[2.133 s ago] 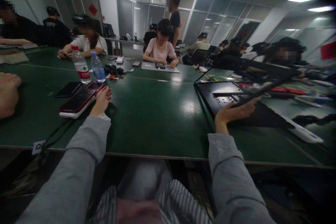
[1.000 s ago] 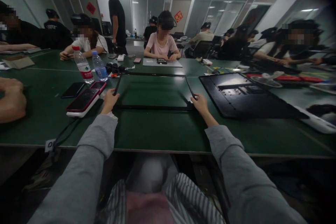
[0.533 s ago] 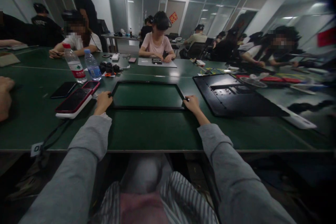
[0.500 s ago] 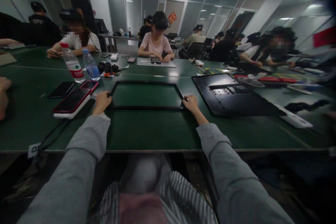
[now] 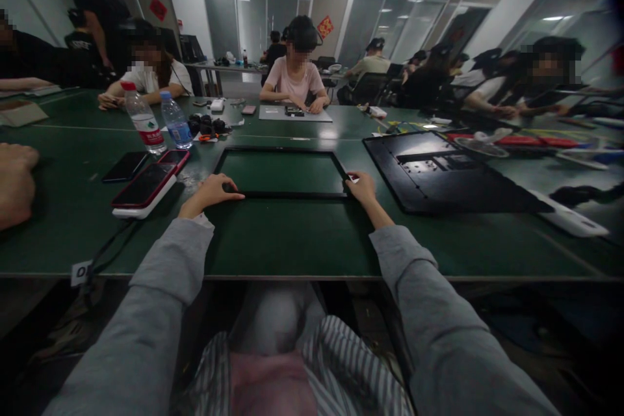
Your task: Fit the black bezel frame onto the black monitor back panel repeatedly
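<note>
A thin black monitor bezel (image 5: 292,195), an open rectangle, lies on the green table (image 5: 287,240) in front of me. My left hand (image 5: 210,193) holds its near left corner, the thumb along the near bar and the fingers curled by the left bar. At the near right corner, my right hand (image 5: 361,188) grips the right side between thumb and fingers. Green tabletop shows through the bezel's opening. To the right of my right hand lies a wide black back panel (image 5: 439,182) with a recessed section.
Left of the bezel are a red-edged phone (image 5: 146,183) on a white block, a dark phone (image 5: 125,166) and two bottles (image 5: 146,123). A white bar (image 5: 575,218) pokes out by the panel. Another person's hand (image 5: 17,182) rests at far left; a co-worker (image 5: 297,78) sits opposite.
My left hand has shifted from the bezel's left side to its near left corner, with its thumb now along the near bar. My right hand keeps its hold. The view has turned slightly left.
</note>
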Tool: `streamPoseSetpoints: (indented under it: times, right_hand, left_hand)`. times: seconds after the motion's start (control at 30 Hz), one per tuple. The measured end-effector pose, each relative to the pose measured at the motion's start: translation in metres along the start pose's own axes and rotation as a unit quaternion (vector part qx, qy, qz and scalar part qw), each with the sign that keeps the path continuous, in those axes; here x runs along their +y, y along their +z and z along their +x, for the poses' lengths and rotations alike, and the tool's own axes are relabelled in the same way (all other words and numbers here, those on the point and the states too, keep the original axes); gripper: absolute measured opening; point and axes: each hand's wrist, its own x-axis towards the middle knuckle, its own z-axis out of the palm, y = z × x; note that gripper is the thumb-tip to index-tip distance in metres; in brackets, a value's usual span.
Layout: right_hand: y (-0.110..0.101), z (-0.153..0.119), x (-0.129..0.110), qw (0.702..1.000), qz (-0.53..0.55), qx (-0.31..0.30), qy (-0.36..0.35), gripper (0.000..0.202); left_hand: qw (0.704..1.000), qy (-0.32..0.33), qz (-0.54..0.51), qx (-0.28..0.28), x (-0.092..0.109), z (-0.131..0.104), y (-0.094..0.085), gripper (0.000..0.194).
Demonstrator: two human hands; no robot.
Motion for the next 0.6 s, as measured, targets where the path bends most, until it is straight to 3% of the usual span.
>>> streamPoseSetpoints:
  times: [0.1, 0.17, 0.23, 0.33, 0.43, 0.5, 0.6]
  right_hand:
    - [-0.003, 0.000, -0.001, 0.998, 0.033, -0.039, -0.027, 0.044]
    - [-0.010, 0.001, -0.001, 0.997, 0.053, -0.034, -0.034, 0.044]
    - [-0.023, 0.001, 0.000, 0.998, 0.046, 0.032, -0.023, 0.047]
    - [-0.055, 0.000, 0.008, 0.976, 0.005, 0.208, 0.057, 0.063]
    - [-0.095, -0.002, 0.030, 0.905, 0.006, 0.386, 0.179, 0.082]
    - [-0.118, -0.004, 0.051, 0.837, 0.026, 0.479, 0.265, 0.092]
    - [-0.135, -0.008, 0.078, 0.764, 0.072, 0.494, 0.409, 0.101]
  left_hand:
    - [0.999, -0.030, 0.021, 0.025, -0.009, 0.005, -0.002, 0.040]
    - [0.997, -0.048, 0.038, 0.046, -0.014, 0.007, -0.003, 0.041]
    - [0.995, -0.057, 0.032, 0.070, -0.016, 0.007, -0.004, 0.041]
    - [0.994, -0.053, 0.004, 0.092, -0.018, 0.008, -0.004, 0.040]
    - [0.991, -0.055, -0.028, 0.115, -0.016, 0.009, -0.006, 0.039]
    - [0.987, -0.062, -0.053, 0.139, -0.012, 0.010, -0.007, 0.039]
    - [0.975, -0.086, -0.098, 0.179, -0.005, 0.010, -0.009, 0.040]
